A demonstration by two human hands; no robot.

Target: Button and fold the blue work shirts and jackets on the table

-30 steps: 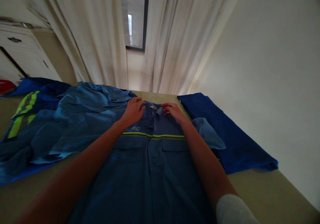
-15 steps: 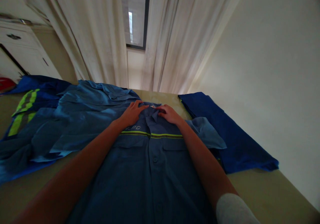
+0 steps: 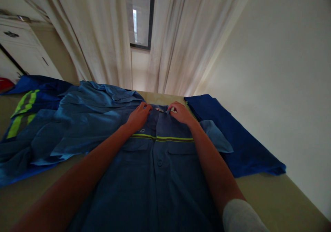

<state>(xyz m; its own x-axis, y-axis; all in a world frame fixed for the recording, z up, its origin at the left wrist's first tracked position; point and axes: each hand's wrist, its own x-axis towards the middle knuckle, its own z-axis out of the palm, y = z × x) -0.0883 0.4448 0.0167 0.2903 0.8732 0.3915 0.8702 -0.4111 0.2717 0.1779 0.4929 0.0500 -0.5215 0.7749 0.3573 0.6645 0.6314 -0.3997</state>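
Note:
A blue work shirt (image 3: pixel 139 177) with a thin yellow-green stripe across the chest lies front side up before me, its collar at the far end. My left hand (image 3: pixel 141 114) is closed at the left side of the collar, fingers curled on the cloth. At the right side of the collar, my right hand (image 3: pixel 179 112) pinches the collar's edge between thumb and fingers. Between the hands a small white label (image 3: pixel 159 110) shows inside the neck. Part of the chest lettering is hidden by my left arm.
Left of the shirt lie more light blue shirts (image 3: pixel 85 121) over a darker garment with reflective bands (image 3: pixel 26 104). A folded dark blue garment (image 3: pixel 232 132) rests on the right of the table (image 3: pixel 261 197). Curtains (image 3: pixel 103 35) and a white cabinet (image 3: pixel 23 49) stand behind.
My hands have moved slightly apart along the collar, the right one outward to the right. The collar is spread wider and more of the label shows.

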